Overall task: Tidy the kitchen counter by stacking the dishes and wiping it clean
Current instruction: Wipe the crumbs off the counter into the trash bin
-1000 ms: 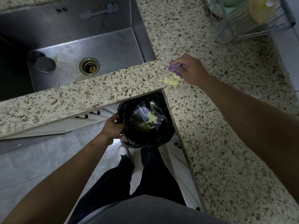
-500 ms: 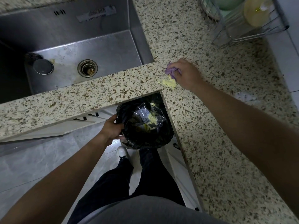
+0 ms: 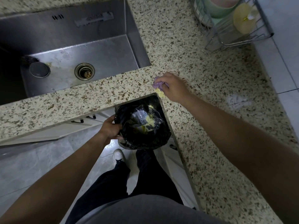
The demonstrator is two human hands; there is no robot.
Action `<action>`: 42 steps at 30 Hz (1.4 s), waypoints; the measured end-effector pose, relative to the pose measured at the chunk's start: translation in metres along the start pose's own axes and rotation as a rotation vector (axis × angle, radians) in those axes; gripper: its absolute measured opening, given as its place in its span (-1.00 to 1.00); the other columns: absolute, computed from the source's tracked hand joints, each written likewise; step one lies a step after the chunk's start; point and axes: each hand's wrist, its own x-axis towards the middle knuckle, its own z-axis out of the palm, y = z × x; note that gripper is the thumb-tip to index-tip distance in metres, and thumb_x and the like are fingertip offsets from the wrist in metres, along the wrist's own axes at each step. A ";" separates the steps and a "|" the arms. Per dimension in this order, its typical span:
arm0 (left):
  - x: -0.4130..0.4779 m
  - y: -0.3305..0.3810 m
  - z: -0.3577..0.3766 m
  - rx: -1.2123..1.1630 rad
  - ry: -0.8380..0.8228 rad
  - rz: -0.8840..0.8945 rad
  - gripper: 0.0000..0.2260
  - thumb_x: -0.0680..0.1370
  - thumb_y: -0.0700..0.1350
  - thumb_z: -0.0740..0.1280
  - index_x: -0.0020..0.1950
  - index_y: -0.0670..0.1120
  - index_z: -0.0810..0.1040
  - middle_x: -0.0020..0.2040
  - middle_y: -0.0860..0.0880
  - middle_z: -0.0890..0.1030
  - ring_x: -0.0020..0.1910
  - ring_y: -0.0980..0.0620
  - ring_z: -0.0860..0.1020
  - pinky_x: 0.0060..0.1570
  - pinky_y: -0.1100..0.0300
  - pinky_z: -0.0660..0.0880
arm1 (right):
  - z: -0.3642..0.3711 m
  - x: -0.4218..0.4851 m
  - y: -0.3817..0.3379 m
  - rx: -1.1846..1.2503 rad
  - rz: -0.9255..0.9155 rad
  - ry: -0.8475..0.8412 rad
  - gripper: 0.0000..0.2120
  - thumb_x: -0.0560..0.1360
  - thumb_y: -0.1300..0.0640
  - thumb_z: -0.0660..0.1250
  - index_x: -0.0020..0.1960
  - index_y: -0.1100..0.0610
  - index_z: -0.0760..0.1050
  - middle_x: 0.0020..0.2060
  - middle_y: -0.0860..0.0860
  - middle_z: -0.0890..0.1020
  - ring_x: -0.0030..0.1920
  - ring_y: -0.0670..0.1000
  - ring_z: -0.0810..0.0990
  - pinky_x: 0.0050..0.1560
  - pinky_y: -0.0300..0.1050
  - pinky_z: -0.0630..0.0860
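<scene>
My right hand (image 3: 174,88) grips a crumpled purple cloth (image 3: 158,84) on the speckled granite counter (image 3: 210,126), right at its inner corner. A small heap of yellow crumbs (image 3: 160,93) lies against the cloth at the very edge. Below that corner hangs a bin lined with a black bag (image 3: 142,125), with clear plastic and yellow scraps inside. My left hand (image 3: 110,127) holds the bag's left rim. Stacked dishes (image 3: 218,8) stand in a wire rack (image 3: 239,34) at the back right.
A steel sink (image 3: 84,50) with a drain and a round plug lies at the back left. A whitish smear (image 3: 237,101) marks the counter to the right. White cabinet fronts and grey floor tiles lie below, with my legs between them.
My right hand has dragged the cloth and the yellow crumbs toward me, from further back on the counter to its inner corner edge above the bag. My left hand has kept its hold.
</scene>
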 end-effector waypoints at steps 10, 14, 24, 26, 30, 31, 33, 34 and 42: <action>0.001 -0.001 -0.001 -0.033 -0.012 0.010 -0.51 0.58 -0.36 0.36 0.45 0.02 0.49 0.05 -0.17 0.70 -0.16 -0.19 0.72 -0.22 -0.17 0.70 | 0.041 -0.054 -0.045 0.035 -0.055 -0.200 -0.73 0.56 0.38 0.31 0.13 0.16 0.69 -0.06 0.02 0.56 -0.06 0.06 0.57 0.01 0.03 0.57; 0.001 -0.003 -0.002 -0.019 -0.021 0.013 -0.53 0.58 -0.35 0.36 0.43 0.01 0.50 0.05 -0.17 0.71 -0.16 -0.18 0.72 -0.18 -0.18 0.70 | 0.042 -0.055 -0.042 0.091 -0.026 -0.065 -0.69 0.54 0.38 0.24 0.13 0.18 0.69 -0.05 0.08 0.60 -0.01 0.11 0.55 0.01 0.09 0.55; 0.000 -0.001 -0.002 -0.002 -0.024 0.021 -0.52 0.58 -0.34 0.37 0.45 0.03 0.49 0.07 -0.21 0.70 -0.12 -0.23 0.70 -0.12 -0.20 0.69 | -0.035 0.000 -0.025 0.090 0.064 0.057 -0.73 0.59 0.32 0.33 0.23 0.13 0.64 0.01 -0.02 0.54 -0.16 -0.25 0.45 -0.16 -0.53 0.43; -0.001 0.000 -0.004 -0.007 -0.031 0.018 -0.52 0.58 -0.33 0.37 0.44 0.05 0.49 0.02 -0.16 0.70 -0.18 -0.19 0.70 -0.14 -0.18 0.69 | -0.052 0.009 -0.011 0.056 0.068 0.123 -0.75 0.59 0.29 0.32 0.22 0.14 0.64 0.02 0.01 0.55 -0.14 -0.16 0.47 -0.15 -0.49 0.43; 0.003 -0.002 -0.006 -0.022 -0.031 0.014 -0.52 0.57 -0.33 0.38 0.43 0.04 0.51 0.02 -0.17 0.70 -0.23 -0.16 0.71 -0.16 -0.19 0.69 | -0.088 0.024 0.029 -0.060 0.065 0.225 -0.77 0.60 0.22 0.31 0.17 0.12 0.68 -0.07 0.04 0.59 -0.17 -0.12 0.46 -0.14 -0.43 0.35; 0.004 -0.003 -0.006 -0.027 -0.029 0.012 -0.52 0.57 -0.33 0.39 0.43 0.03 0.51 0.02 -0.17 0.70 -0.23 -0.16 0.71 -0.16 -0.19 0.69 | -0.095 0.027 0.043 -0.085 0.069 0.245 -0.77 0.59 0.20 0.30 0.15 0.11 0.69 -0.11 0.03 0.60 -0.20 -0.12 0.47 -0.15 -0.36 0.40; 0.006 -0.003 -0.005 -0.020 -0.031 0.013 -0.53 0.57 -0.32 0.40 0.43 0.03 0.51 0.00 -0.17 0.71 -0.24 -0.15 0.71 -0.18 -0.17 0.69 | -0.106 0.033 0.066 -0.134 0.099 0.265 -0.73 0.56 0.19 0.26 0.12 0.11 0.71 -0.15 0.09 0.63 -0.20 -0.02 0.53 -0.16 -0.15 0.48; 0.006 -0.003 -0.005 -0.020 -0.031 0.011 -0.54 0.57 -0.31 0.40 0.42 0.03 0.52 -0.01 -0.17 0.71 -0.25 -0.15 0.71 -0.18 -0.16 0.69 | -0.109 0.034 0.074 -0.169 0.121 0.263 -0.71 0.55 0.22 0.24 0.11 0.13 0.71 -0.16 0.14 0.61 -0.18 0.04 0.53 -0.17 -0.13 0.44; 0.009 -0.006 -0.006 -0.014 -0.035 0.020 -0.57 0.57 -0.29 0.41 0.39 0.03 0.53 0.03 -0.22 0.70 -0.22 -0.18 0.70 -0.17 -0.18 0.69 | -0.074 0.023 0.088 -0.226 0.268 0.118 -0.73 0.55 0.33 0.22 -0.03 0.14 0.68 -0.22 0.00 0.47 -0.19 0.01 0.44 -0.23 -0.16 0.19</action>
